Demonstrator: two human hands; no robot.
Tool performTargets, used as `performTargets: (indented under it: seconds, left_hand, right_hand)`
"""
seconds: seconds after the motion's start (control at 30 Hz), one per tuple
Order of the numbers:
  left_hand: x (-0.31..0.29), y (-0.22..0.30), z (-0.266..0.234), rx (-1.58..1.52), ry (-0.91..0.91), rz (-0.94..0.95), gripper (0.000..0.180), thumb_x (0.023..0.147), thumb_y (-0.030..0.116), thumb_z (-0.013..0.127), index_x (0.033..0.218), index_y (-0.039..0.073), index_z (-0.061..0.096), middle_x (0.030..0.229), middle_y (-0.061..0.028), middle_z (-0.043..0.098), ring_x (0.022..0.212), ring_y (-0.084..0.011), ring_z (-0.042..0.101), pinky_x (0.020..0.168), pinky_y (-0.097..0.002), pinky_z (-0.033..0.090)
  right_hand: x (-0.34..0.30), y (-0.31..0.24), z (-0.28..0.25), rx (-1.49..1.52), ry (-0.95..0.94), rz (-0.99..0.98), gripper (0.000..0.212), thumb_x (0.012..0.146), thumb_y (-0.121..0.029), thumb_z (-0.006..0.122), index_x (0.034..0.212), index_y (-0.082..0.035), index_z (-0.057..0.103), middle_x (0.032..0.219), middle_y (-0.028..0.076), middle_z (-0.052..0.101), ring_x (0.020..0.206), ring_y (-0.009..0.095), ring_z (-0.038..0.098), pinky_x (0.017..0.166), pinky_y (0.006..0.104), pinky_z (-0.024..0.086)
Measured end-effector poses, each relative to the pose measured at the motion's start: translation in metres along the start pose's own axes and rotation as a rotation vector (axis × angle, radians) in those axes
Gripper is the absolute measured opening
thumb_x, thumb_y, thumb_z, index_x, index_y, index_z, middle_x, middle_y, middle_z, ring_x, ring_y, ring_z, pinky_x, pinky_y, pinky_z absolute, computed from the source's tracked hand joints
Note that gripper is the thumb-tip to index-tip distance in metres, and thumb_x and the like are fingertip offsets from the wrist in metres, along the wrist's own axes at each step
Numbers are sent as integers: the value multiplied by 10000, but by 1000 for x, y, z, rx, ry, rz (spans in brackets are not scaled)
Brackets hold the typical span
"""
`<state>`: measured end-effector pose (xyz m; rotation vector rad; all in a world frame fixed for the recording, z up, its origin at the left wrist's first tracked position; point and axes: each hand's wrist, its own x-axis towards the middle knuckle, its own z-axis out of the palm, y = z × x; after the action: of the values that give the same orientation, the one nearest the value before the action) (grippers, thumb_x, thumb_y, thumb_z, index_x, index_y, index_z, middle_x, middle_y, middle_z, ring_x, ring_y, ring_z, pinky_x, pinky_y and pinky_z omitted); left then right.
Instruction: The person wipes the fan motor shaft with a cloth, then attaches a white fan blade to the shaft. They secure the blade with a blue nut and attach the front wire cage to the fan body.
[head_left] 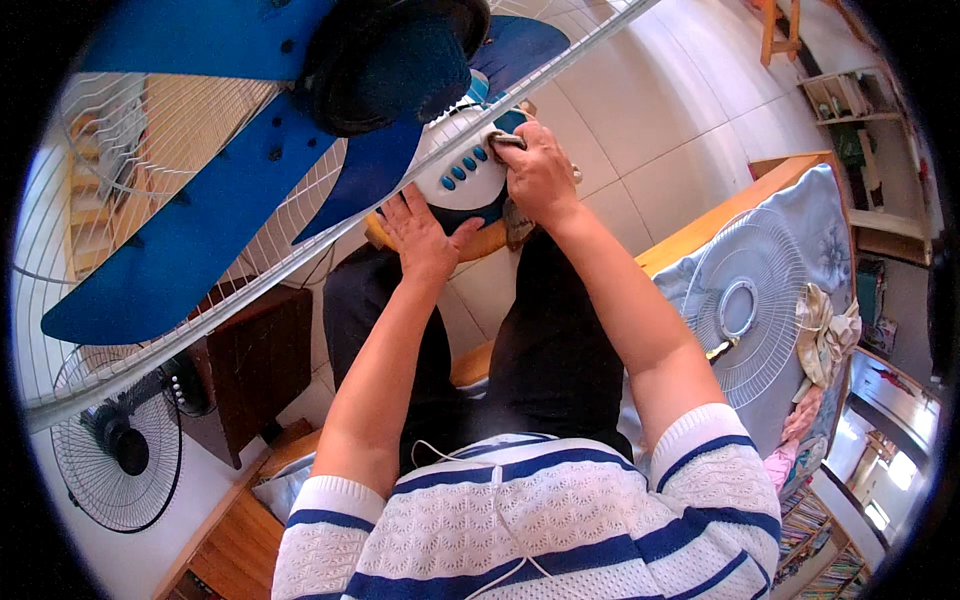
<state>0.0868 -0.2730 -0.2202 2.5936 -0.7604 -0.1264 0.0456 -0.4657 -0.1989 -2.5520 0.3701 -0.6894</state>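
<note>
A standing fan's white base panel (462, 185) with several blue buttons is between my knees, over a round wooden stool (487, 243). My left hand (424, 240) lies with fingers spread against the panel's near left edge. Closed around a small, flat greyish piece (509, 140), my right hand (542, 178) presses at the panel's right side; what the piece is cannot be made out. Large blue fan blades (200, 225) and a black hub (390, 65) fill the upper left, close to my view. The wire rear guard's metal rim (330, 238) crosses in front of part of the base.
On the blue-grey bedding (655, 400) at the right lies a detached white wire fan guard (750, 300), beside crumpled cloths (822, 340). A black wall fan (125, 450) and a dark brown cabinet (250, 360) are at the left. Shelves (865, 150) line the far right.
</note>
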Motion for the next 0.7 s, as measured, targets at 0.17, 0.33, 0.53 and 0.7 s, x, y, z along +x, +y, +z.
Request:
performTargets:
  seconds: [0.17, 0.33, 0.53, 0.7]
  left_hand:
    - [1, -6, 7, 57, 52, 55, 1261, 657, 712, 647, 1442, -3, -34, 1452, -300, 45, 1367, -465, 26, 1111, -543, 31]
    - [5, -1, 2, 28, 34, 71, 1265, 662, 721, 632, 1443, -3, -51, 1465, -293, 26, 1373, -464, 11, 1106, -558, 31]
    - [2, -1, 4, 32, 56, 45, 1255, 668, 724, 622, 1453, 21, -59, 1482, -284, -1, 1378, -468, 2, 1093, -587, 36]
    - [3, 0, -3, -12, 35, 29, 1248, 664, 721, 628, 1461, 46, -56, 1484, -286, 0, 1382, -463, -3, 1090, -589, 50]
  right_hand:
    - [24, 1, 16, -71, -22, 58, 211, 761, -100, 540, 856, -141, 724, 929, 106, 562, 947, 304, 543, 831, 421, 464]
    - [35, 7, 37, -125, 58, 8, 195, 733, -103, 538, 775, -72, 727, 855, 147, 615, 961, 314, 534, 861, 409, 459]
    - [12, -31, 16, -2, 25, -34, 189, 733, -95, 556, 810, -136, 724, 937, 86, 550, 965, 285, 510, 801, 412, 426]
    - [12, -19, 6, 41, -12, -88, 224, 742, -69, 569, 882, -137, 731, 945, 90, 567, 957, 282, 535, 817, 392, 444]
